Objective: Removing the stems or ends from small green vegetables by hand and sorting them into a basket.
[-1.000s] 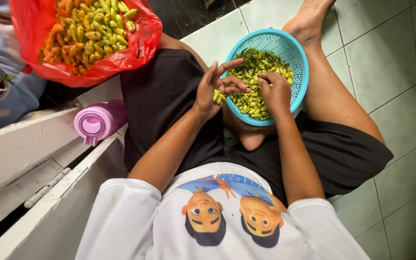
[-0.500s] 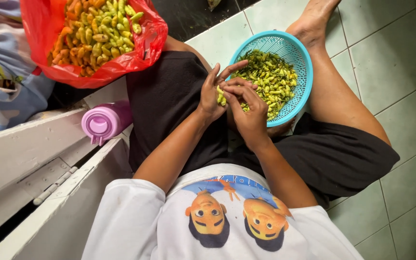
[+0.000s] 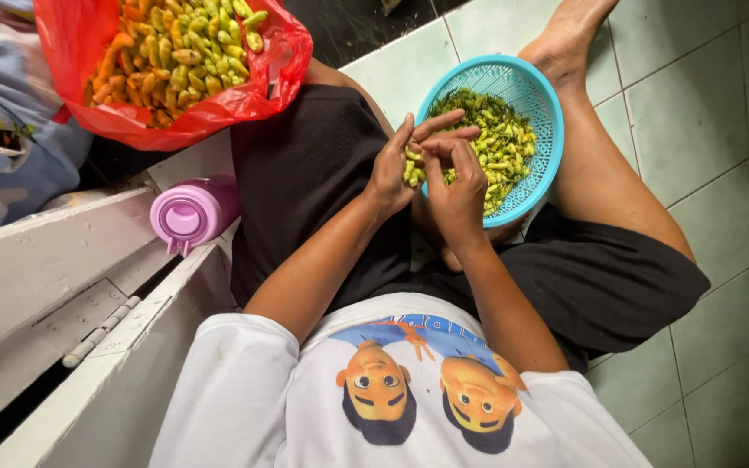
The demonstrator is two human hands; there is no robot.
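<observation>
Our left hand (image 3: pixel 392 169) and right hand (image 3: pixel 454 178) pinched a small green chili (image 3: pixel 413 166) between them, just over the near rim of the blue basket (image 3: pixel 537 104). We judged a loose pinch could drop it onto our lap.

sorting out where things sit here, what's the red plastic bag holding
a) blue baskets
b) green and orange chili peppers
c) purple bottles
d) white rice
b: the red plastic bag at upper left lies open on a heap of green, yellow and orange chili peppers, away from both hands.
</observation>
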